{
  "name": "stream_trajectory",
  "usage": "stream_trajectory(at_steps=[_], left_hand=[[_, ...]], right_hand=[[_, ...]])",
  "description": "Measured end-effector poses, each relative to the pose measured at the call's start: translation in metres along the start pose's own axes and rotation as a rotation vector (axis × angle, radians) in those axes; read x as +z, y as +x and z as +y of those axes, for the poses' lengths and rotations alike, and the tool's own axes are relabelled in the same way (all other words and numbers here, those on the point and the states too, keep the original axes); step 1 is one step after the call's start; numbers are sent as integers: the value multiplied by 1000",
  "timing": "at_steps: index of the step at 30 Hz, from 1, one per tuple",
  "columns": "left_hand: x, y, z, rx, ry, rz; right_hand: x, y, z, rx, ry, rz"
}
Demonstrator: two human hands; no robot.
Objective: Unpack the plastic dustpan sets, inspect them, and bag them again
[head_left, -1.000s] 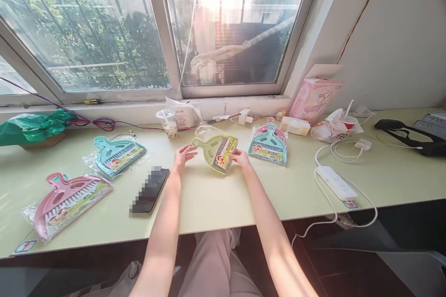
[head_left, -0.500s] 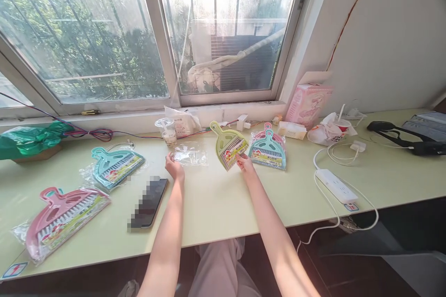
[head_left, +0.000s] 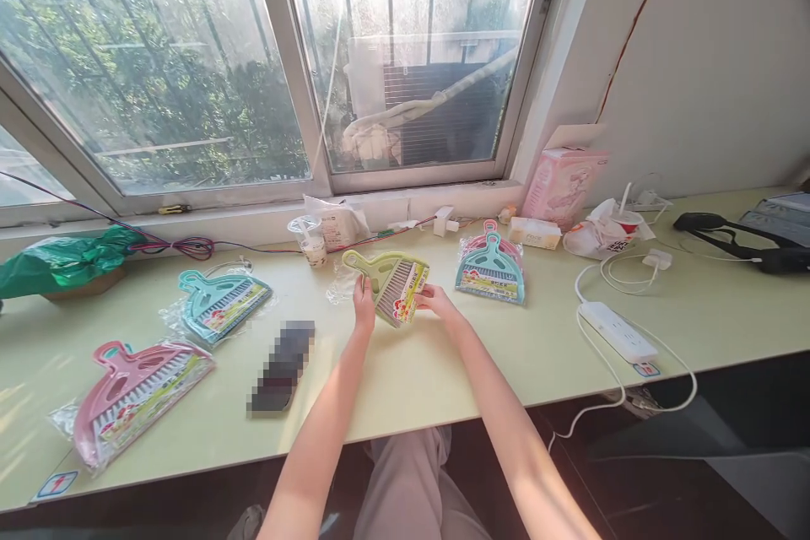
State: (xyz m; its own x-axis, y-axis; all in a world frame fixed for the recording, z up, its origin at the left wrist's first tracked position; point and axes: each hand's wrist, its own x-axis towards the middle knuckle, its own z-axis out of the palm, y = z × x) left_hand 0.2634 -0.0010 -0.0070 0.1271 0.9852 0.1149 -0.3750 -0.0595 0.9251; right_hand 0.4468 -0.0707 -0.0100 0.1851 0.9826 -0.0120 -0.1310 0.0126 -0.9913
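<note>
A yellow-green dustpan and brush set (head_left: 391,283) with a printed label is held between my two hands above the table. My left hand (head_left: 363,302) grips its left edge, and my right hand (head_left: 438,302) pinches the label side at the right. Clear plastic wrapping (head_left: 340,288) lies just behind my left hand. To the right rests a wrapped teal and pink set (head_left: 490,270). On the left are a wrapped teal set (head_left: 223,304) and, nearer the front edge, a wrapped pink set (head_left: 139,395).
A dark phone (head_left: 282,367) lies left of my arms. Along the window stand a plastic cup (head_left: 309,240) and a pink box (head_left: 562,186). A white power strip (head_left: 617,331) with cables is at the right, beyond it a black headset (head_left: 740,240).
The yellow-green set has moved left and turned, its handle now pointing up-left. My left hand has come right from beside the wrapping and taken hold of its edge.
</note>
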Motion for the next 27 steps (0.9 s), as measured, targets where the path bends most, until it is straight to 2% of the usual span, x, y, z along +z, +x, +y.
stream_trajectory(at_steps=[2, 3, 6, 7, 9, 11, 13, 15, 17, 21, 27], left_hand=[[-4, 2, 1, 109, 88, 216], [-7, 3, 3, 156, 135, 301], [-10, 2, 9, 251, 237, 358], [-9, 1, 10, 285, 286, 362], [-2, -5, 9, 351, 398, 342], [7, -14, 6, 394, 494, 274], [17, -24, 4, 420, 553, 165], [23, -31, 2, 451, 569, 81], [24, -34, 2, 482, 571, 68], [17, -28, 6, 487, 573, 124], [10, -23, 8, 504, 603, 53]], right_hand=[[-10, -11, 0, 15, -249, 41], [-16, -18, 0, 2, -425, 107], [-29, -42, -5, -122, -908, 368], [-28, -48, -9, -181, -1005, 437], [-16, -56, -22, -313, -1097, 488], [7, -54, -37, -467, -1111, 396], [33, -44, -49, -557, -1075, 296], [55, -30, -55, -589, -1038, 230], [69, -20, -55, -567, -1016, 225], [76, -11, -47, -514, -958, 189], [73, -1, -44, -518, -800, 198]])
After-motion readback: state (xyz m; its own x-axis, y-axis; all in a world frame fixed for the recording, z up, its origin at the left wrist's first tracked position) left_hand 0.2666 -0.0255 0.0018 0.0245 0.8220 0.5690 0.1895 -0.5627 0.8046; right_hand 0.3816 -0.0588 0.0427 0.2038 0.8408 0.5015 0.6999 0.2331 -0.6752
